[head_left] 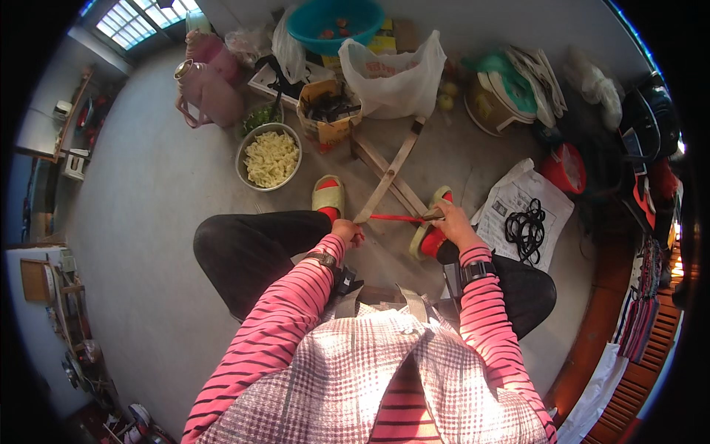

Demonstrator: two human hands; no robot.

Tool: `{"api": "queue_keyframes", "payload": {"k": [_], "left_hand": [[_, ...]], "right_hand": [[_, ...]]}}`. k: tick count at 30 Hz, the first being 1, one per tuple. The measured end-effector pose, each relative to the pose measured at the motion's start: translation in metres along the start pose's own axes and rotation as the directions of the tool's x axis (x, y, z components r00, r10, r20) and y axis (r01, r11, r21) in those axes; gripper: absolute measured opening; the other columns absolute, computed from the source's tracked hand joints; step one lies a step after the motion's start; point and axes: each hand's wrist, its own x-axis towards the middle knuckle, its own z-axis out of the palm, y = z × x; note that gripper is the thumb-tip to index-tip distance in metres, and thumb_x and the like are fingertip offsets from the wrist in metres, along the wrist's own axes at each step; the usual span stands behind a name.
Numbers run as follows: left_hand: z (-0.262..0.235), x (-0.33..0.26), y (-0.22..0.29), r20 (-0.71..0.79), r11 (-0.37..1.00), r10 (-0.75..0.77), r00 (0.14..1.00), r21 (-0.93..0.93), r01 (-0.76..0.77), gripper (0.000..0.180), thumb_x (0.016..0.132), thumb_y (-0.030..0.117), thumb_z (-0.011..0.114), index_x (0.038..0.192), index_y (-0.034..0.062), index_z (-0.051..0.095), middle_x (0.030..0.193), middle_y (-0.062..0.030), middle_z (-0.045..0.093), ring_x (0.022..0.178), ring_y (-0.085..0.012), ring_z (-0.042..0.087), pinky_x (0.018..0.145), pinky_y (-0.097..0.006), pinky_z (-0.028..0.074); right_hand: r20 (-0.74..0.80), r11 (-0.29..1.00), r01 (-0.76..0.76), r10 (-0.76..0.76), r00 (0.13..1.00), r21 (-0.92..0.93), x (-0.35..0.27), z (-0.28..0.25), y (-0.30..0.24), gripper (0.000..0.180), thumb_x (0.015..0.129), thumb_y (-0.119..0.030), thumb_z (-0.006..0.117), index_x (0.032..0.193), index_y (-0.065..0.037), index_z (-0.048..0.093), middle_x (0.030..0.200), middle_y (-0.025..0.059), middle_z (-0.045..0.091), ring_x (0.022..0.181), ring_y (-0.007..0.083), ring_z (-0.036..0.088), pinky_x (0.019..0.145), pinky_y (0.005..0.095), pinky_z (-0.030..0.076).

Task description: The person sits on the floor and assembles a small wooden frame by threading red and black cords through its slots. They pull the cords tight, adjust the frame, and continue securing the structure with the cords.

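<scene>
A wooden folding stool frame [393, 172], its bars crossed in an X, stands on the floor between my feet. Across its near ends runs a taut red strap [396, 217]. My left hand [347, 232] is closed beside the left bar end, with a bit of red showing at its fingers. At the other bar end, my right hand [453, 224] has its fingers closed round the wood where the strap meets it. My palms hide the exact grip.
Beyond the frame stand a white plastic bag [396, 81], a cardboard box [316, 132] and a teal basin [334, 46]. A bowl of pale yellow food [243, 164] is at left. On the right, black bands [526, 231] lie on white paper [551, 194] near a red bucket [565, 170].
</scene>
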Motion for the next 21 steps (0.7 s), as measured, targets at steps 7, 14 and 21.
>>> {"api": "queue_keyframes", "payload": {"k": [7, 14, 21], "left_hand": [[0.002, -0.010, 0.000, -0.048, 0.999, 0.048, 0.998, 0.021, -0.047, 0.008, 0.091, 0.000, 0.056, 0.084, 0.0002, 0.057, 0.069, -0.0136, 0.060, 0.056, -0.0232, 0.058, 0.052, -0.042, 0.051], [-0.012, 0.000, 0.002, -0.045, 0.999, 0.033, 0.998, 0.041, -0.031, 0.005, 0.089, 0.000, 0.059, 0.085, 0.0016, 0.056, 0.071, -0.0144, 0.060, 0.054, -0.0253, 0.059, 0.050, -0.044, 0.051], [-0.018, 0.012, 0.000, -0.055, 0.995, 0.018, 0.998, 0.100, -0.012, 0.006, 0.087, -0.001, 0.061, 0.086, 0.0025, 0.055, 0.070, -0.0140, 0.060, 0.053, -0.0245, 0.058, 0.050, -0.044, 0.052]], "right_hand": [[-0.021, 0.956, -0.151, 0.151, 0.988, -0.253, 0.002, -0.011, -0.016, 0.034, 0.079, 0.000, 0.059, 0.113, -0.004, 0.057, 0.106, 0.0225, 0.064, 0.101, 0.0407, 0.061, 0.086, 0.0468, 0.050], [-0.394, 0.951, 0.058, -0.180, 0.901, -0.303, 0.004, -0.021, -0.055, 0.025, 0.082, -0.009, 0.059, 0.107, -0.007, 0.059, 0.096, 0.0133, 0.064, 0.094, 0.0350, 0.062, 0.078, 0.0429, 0.053], [-0.252, 0.938, 0.257, -0.314, 0.915, -0.234, 0.003, 0.021, -0.077, 0.015, 0.081, -0.012, 0.062, 0.095, -0.008, 0.059, 0.091, 0.0110, 0.063, 0.089, 0.0326, 0.062, 0.073, 0.0432, 0.052]]}}
